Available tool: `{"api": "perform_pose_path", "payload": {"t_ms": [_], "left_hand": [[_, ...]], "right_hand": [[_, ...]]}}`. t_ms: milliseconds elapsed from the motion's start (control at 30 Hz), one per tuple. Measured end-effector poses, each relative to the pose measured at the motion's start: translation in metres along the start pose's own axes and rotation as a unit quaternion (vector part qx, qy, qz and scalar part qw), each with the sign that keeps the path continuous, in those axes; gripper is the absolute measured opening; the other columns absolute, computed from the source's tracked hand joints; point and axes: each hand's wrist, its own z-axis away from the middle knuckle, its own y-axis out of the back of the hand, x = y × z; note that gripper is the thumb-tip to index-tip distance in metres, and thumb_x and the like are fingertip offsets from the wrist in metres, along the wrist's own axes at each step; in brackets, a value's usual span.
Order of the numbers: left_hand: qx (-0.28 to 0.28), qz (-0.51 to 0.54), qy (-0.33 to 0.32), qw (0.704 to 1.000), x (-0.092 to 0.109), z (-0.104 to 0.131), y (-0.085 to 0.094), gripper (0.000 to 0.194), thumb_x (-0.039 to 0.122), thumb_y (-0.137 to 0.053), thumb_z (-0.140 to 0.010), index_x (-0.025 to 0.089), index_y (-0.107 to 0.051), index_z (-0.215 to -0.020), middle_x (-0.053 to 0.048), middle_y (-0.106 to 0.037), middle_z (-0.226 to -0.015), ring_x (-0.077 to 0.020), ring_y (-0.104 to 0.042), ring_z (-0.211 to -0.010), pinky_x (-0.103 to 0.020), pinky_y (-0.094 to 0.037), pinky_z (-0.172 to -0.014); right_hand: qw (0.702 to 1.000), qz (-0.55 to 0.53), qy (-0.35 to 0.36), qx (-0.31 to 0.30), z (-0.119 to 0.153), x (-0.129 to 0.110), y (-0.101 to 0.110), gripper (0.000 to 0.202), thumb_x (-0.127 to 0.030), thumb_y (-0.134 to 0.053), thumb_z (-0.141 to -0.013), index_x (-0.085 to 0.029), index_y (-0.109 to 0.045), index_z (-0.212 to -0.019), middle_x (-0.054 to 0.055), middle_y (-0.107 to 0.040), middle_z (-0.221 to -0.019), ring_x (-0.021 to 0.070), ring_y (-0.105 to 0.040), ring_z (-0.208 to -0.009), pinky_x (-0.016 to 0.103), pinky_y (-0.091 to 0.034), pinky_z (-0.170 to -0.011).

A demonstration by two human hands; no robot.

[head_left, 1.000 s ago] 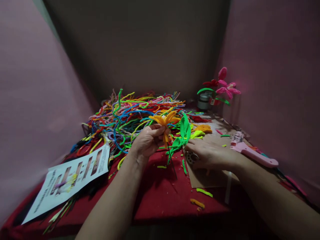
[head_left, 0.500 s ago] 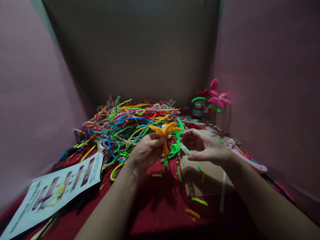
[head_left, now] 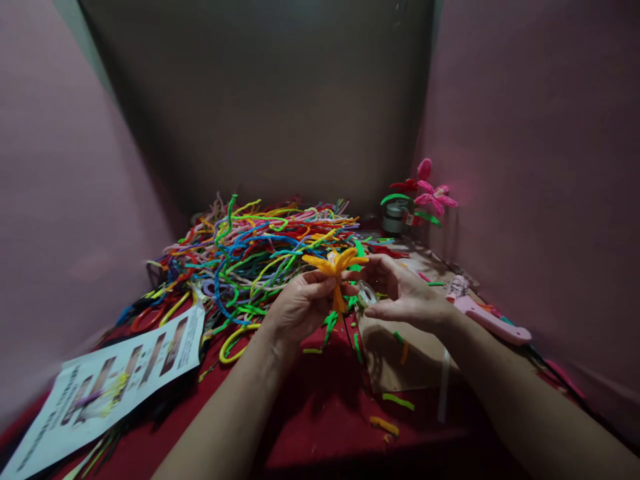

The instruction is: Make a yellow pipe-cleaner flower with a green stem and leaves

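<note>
My left hand (head_left: 305, 297) pinches an orange pipe-cleaner flower (head_left: 336, 263) just under its spread petals. A pale centre shows among the petals, and orange ends hang down below the fingers. Close by on the right, my right hand (head_left: 407, 290) is curved around a small pale roll of tape (head_left: 367, 293), which sits between the thumb and the fingers. Its fingertips are near the flower's right petal; whether they touch it I cannot tell. Behind both hands lies a tangled heap of colourful pipe cleaners (head_left: 260, 250).
A printed white sheet (head_left: 107, 393) lies at left beside yellow-handled scissors (head_left: 237, 343). Cut scraps are scattered over the red cloth (head_left: 320, 413) and a brown board (head_left: 400, 373). At right are a pink-handled tool (head_left: 493, 320) and a pink flower (head_left: 436, 195) by a small jar (head_left: 394, 219).
The tape roll has turned so its ring face shows. My right hand has come slightly closer to the flower, and the dark stem below the flower is less visible.
</note>
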Motion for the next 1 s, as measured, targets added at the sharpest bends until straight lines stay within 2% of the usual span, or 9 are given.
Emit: {"api": "perform_pose_path", "payload": {"t_ms": [167, 333, 467, 567, 633, 700, 800, 867, 1000], "left_hand": [[0.019, -0.018, -0.004, 1.0, 0.003, 0.001, -0.004, 0.022, 0.013, -0.069, -0.066, 0.007, -0.066, -0.087, -0.011, -0.069, -0.082, -0.0178, -0.066, -0.071, -0.026, -0.051, -0.068], [0.013, -0.016, 0.002, 1.0, 0.002, 0.002, -0.005, 0.018, 0.01, -0.066, -0.068, 0.006, -0.066, -0.086, -0.013, -0.07, -0.081, -0.0185, -0.066, -0.071, -0.026, -0.052, -0.069], [0.019, -0.017, -0.023, 0.999, 0.002, 0.002, -0.006, 0.015, 0.01, -0.066, -0.068, 0.006, -0.067, -0.082, -0.012, -0.07, -0.078, -0.0187, -0.067, -0.07, -0.027, -0.052, -0.069], [0.02, -0.019, -0.051, 0.998, 0.001, 0.003, -0.008, 0.015, 0.011, -0.066, -0.069, 0.005, -0.067, -0.082, -0.012, -0.07, -0.077, -0.0191, -0.067, -0.072, -0.027, -0.052, -0.071], [0.02, -0.015, -0.055, 0.998, 0.001, 0.002, -0.008, 0.015, 0.011, -0.065, -0.069, 0.005, -0.067, -0.083, -0.012, -0.07, -0.077, -0.0186, -0.066, -0.073, -0.026, -0.053, -0.072], [0.018, -0.008, -0.046, 0.999, -0.001, 0.002, -0.009, 0.015, 0.01, -0.065, -0.069, 0.006, -0.067, -0.083, -0.012, -0.07, -0.078, -0.018, -0.066, -0.073, -0.025, -0.053, -0.071], [0.015, -0.003, -0.032, 0.999, -0.003, 0.0, -0.008, 0.014, 0.011, -0.066, -0.069, 0.006, -0.067, -0.083, -0.012, -0.07, -0.079, -0.0183, -0.067, -0.074, -0.025, -0.053, -0.071], [0.015, -0.001, -0.025, 1.0, -0.005, -0.001, -0.006, 0.014, 0.011, -0.066, -0.069, 0.006, -0.067, -0.082, -0.012, -0.07, -0.079, -0.019, -0.067, -0.075, -0.026, -0.053, -0.072], [0.038, 0.01, -0.019, 0.999, -0.006, -0.003, -0.004, 0.013, 0.009, -0.067, -0.067, 0.007, -0.066, -0.08, -0.011, -0.07, -0.077, -0.0182, -0.067, -0.071, -0.025, -0.054, -0.07]], "right_hand": [[1.0, 0.016, -0.011, 0.024, 0.0, 0.001, 0.0, 0.057, -0.019, -0.07, -0.063, -0.02, -0.038, -0.11, 0.006, -0.047, -0.101, 0.0174, -0.05, -0.094, 0.031, -0.043, -0.08], [0.999, 0.016, -0.005, 0.028, 0.0, 0.001, 0.0, 0.06, -0.018, -0.069, -0.062, -0.022, -0.038, -0.113, 0.003, -0.047, -0.097, 0.0154, -0.05, -0.088, 0.029, -0.042, -0.077], [0.999, 0.002, 0.006, 0.045, 0.0, -0.001, 0.0, 0.059, -0.016, -0.068, -0.061, -0.026, -0.043, -0.114, 0.0, -0.047, -0.09, 0.0127, -0.049, -0.082, 0.028, -0.042, -0.074], [0.997, -0.009, -0.027, 0.075, -0.001, 0.0, 0.0, 0.056, -0.017, -0.066, -0.063, -0.026, -0.046, -0.114, -0.002, -0.048, -0.082, 0.0113, -0.048, -0.073, 0.026, -0.041, -0.067], [0.996, -0.016, -0.058, 0.072, -0.002, 0.001, 0.001, 0.044, -0.018, -0.064, -0.064, -0.023, -0.054, -0.106, -0.003, -0.049, -0.076, 0.0109, -0.048, -0.068, 0.026, -0.04, -0.064], [0.995, -0.026, -0.076, 0.064, -0.002, 0.003, 0.0, 0.028, -0.016, -0.06, -0.063, -0.019, -0.061, -0.09, -0.001, -0.051, -0.074, 0.0119, -0.049, -0.069, 0.026, -0.04, -0.064], [0.993, -0.063, -0.068, 0.067, -0.002, 0.003, -0.004, 0.016, -0.012, -0.053, -0.06, -0.017, -0.063, -0.071, 0.002, -0.056, -0.087, 0.0141, -0.05, -0.076, 0.025, -0.04, -0.061], [0.992, -0.083, -0.072, 0.06, -0.002, 0.001, -0.008, 0.015, -0.013, -0.051, -0.061, -0.017, -0.062, -0.07, 0.003, -0.056, -0.091, 0.0135, -0.049, -0.075, 0.023, -0.037, -0.056], [0.99, -0.063, -0.092, 0.09, -0.003, -0.005, -0.016, 0.012, -0.027, -0.056, -0.069, -0.016, -0.06, -0.068, -0.002, -0.05, -0.064, 0.0091, -0.039, -0.057, 0.022, -0.03, -0.05]]}}
